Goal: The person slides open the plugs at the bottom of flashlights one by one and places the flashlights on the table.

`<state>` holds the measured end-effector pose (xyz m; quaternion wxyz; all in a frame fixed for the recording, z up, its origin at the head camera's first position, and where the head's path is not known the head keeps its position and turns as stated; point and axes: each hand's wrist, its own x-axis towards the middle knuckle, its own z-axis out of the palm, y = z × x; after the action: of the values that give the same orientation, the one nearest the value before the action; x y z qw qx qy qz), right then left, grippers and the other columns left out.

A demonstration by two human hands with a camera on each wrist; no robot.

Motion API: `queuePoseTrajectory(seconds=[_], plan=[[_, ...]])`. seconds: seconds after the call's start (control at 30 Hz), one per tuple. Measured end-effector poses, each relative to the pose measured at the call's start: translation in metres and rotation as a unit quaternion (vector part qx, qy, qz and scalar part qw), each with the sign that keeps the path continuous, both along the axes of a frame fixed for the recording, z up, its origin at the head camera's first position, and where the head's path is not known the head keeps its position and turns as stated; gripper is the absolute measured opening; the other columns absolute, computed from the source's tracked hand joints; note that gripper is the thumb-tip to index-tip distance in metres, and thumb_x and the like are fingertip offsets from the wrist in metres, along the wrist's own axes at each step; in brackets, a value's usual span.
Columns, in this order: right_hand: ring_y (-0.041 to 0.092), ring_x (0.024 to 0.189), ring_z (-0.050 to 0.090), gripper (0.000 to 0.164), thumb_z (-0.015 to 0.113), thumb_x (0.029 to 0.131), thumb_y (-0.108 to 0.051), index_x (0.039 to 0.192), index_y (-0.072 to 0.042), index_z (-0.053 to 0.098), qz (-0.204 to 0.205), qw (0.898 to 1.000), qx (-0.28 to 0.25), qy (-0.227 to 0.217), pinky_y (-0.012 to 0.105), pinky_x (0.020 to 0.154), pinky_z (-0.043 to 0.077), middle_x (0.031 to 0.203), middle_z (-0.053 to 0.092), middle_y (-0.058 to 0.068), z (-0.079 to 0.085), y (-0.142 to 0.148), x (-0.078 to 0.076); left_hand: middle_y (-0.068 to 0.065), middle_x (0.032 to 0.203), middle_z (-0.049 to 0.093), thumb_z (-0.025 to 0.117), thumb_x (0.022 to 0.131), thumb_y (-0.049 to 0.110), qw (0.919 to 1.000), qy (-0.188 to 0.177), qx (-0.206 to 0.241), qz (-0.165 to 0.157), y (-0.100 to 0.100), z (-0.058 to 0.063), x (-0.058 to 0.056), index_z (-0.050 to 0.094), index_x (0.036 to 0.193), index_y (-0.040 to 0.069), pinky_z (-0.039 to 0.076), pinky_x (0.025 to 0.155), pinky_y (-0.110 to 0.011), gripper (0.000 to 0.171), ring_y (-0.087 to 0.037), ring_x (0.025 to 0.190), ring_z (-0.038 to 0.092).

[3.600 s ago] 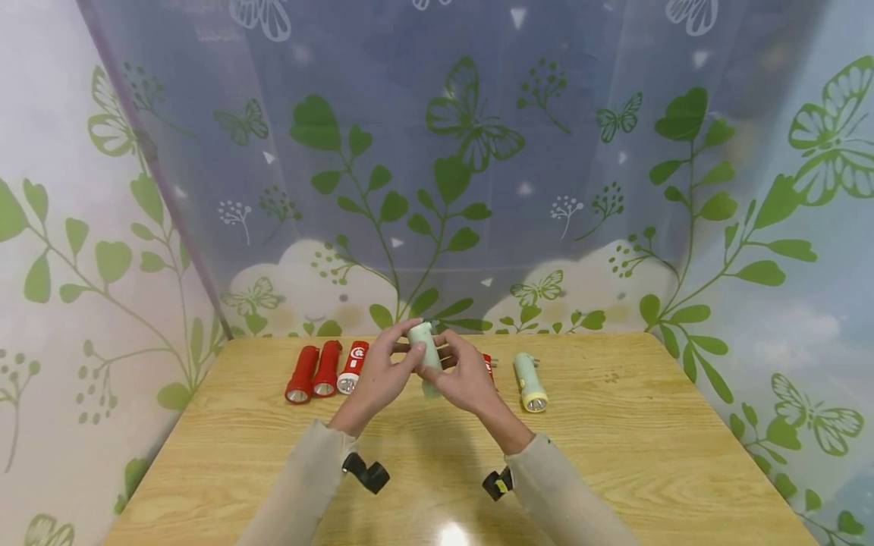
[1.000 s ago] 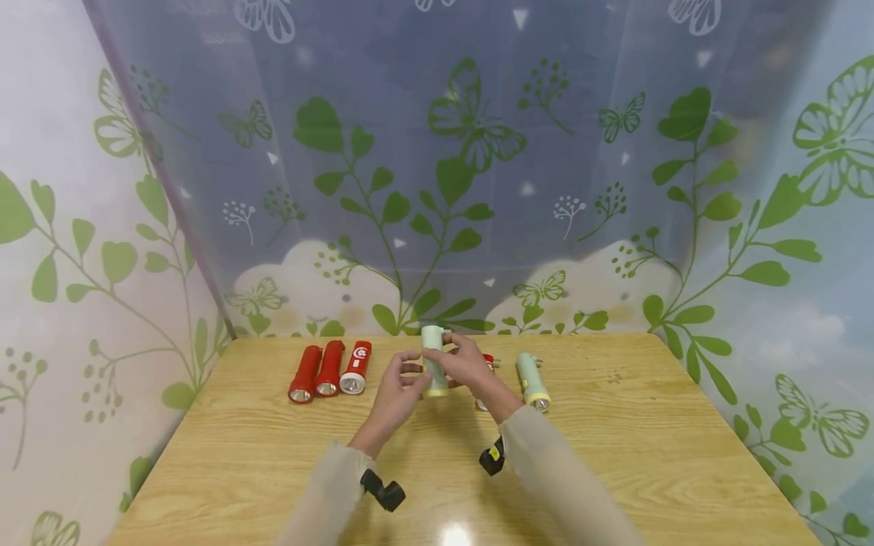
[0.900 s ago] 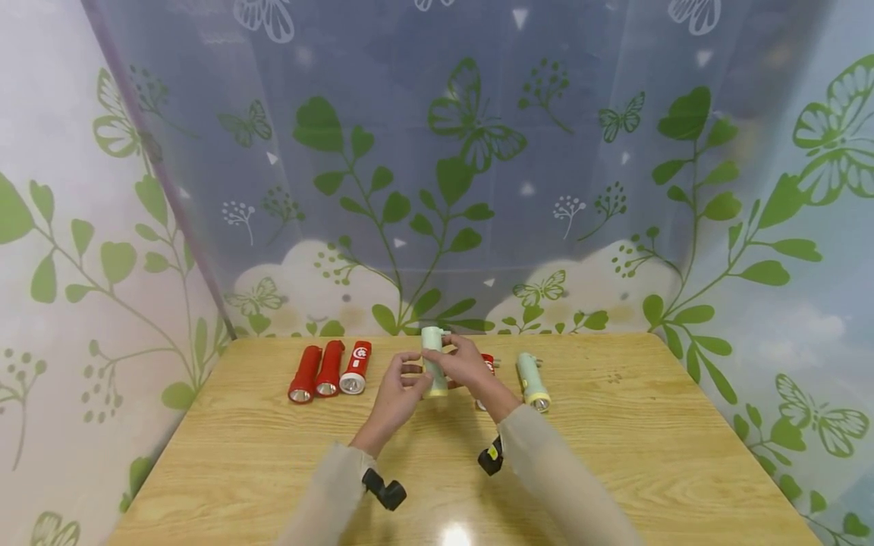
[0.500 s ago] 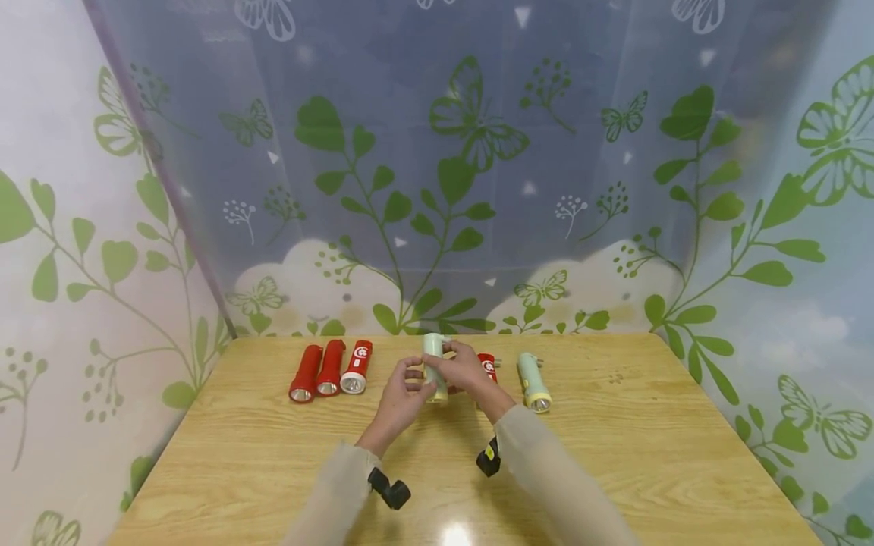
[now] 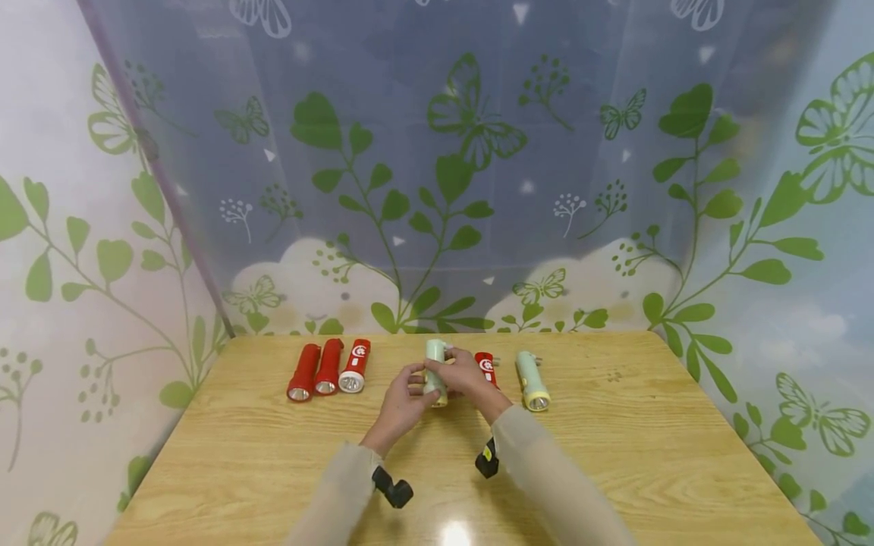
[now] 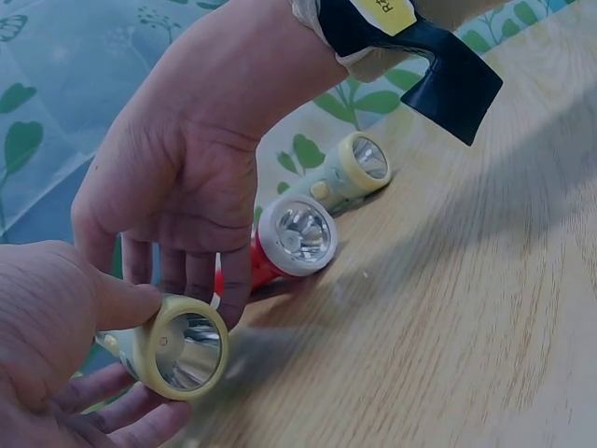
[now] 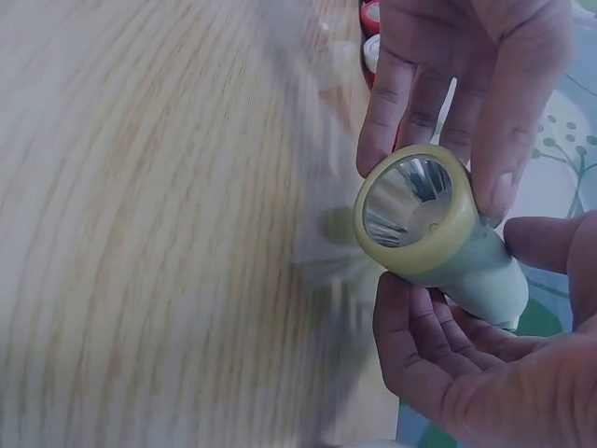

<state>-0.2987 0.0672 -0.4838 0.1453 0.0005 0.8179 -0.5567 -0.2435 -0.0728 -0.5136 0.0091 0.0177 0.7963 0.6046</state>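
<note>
Both hands hold a pale green flashlight (image 5: 435, 353) with a yellow head, lens end towards the person, low over the wooden table. My left hand (image 5: 401, 406) has thumb and fingers round its head end; the left wrist view shows that thumb on the yellow rim (image 6: 146, 364). My right hand (image 5: 467, 374) grips the body from the right, thumb across the top, fingers curled beneath in the right wrist view. There the silvery reflector (image 7: 408, 201) shows unlit. Just behind the right hand lies a red flashlight with a white head (image 6: 298, 235), partly hidden in the head view.
To the left lie two red flashlights (image 5: 304, 371) and a red one with a white head (image 5: 354, 367), side by side. Another pale green flashlight (image 5: 532, 381) lies right of the hands. A patterned cloth wall (image 5: 437, 227) borders the table's (image 5: 614, 470) back edge.
Both hands have brought the green flashlight lower and slightly nearer the person. Its yellow head has turned into view since the earliest frame. The flashlights on the table stay put.
</note>
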Motion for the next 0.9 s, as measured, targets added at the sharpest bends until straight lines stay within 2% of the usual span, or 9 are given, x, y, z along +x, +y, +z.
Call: queuePoseTrajectory(seconds=[0.2, 0.57, 0.9], plan=[[0.025, 0.094, 0.070, 0.053, 0.066, 0.098, -0.032, 0.135, 0.004, 0.057, -0.005, 1.000, 0.010, -0.006, 0.037, 0.077, 0.062, 0.121, 0.067, 0.022, -0.002, 0.000, 0.000, -0.025, 0.133, 0.059, 0.069, 0.095, 0.009, 1.0000, -0.004, -0.003, -0.002, 0.002, -0.003, -0.001, 0.045, 0.147, 0.000, 0.060, 0.091, -0.039, 0.058, -0.038, 0.120, 0.064], [0.025, 0.098, 0.069, 0.040, 0.063, 0.096, -0.021, 0.124, 0.008, 0.064, -0.006, 1.000, 0.014, 0.001, 0.037, 0.081, 0.061, 0.119, 0.067, 0.021, -0.009, 0.001, -0.003, -0.029, 0.131, 0.060, 0.066, 0.097, 0.006, 0.9999, 0.011, 0.003, -0.012, 0.005, -0.015, -0.006, 0.047, 0.145, -0.005, 0.061, 0.092, -0.039, 0.053, -0.043, 0.121, 0.065], [0.025, 0.097, 0.066, 0.035, 0.063, 0.094, -0.017, 0.117, 0.009, 0.067, 0.000, 1.000, 0.019, 0.014, 0.036, 0.078, 0.061, 0.116, 0.066, 0.021, -0.010, 0.005, -0.003, -0.028, 0.133, 0.061, 0.064, 0.099, 0.012, 0.9995, 0.014, -0.028, 0.002, 0.012, -0.013, -0.007, 0.051, 0.142, -0.003, 0.058, 0.096, -0.047, 0.048, -0.044, 0.122, 0.064]])
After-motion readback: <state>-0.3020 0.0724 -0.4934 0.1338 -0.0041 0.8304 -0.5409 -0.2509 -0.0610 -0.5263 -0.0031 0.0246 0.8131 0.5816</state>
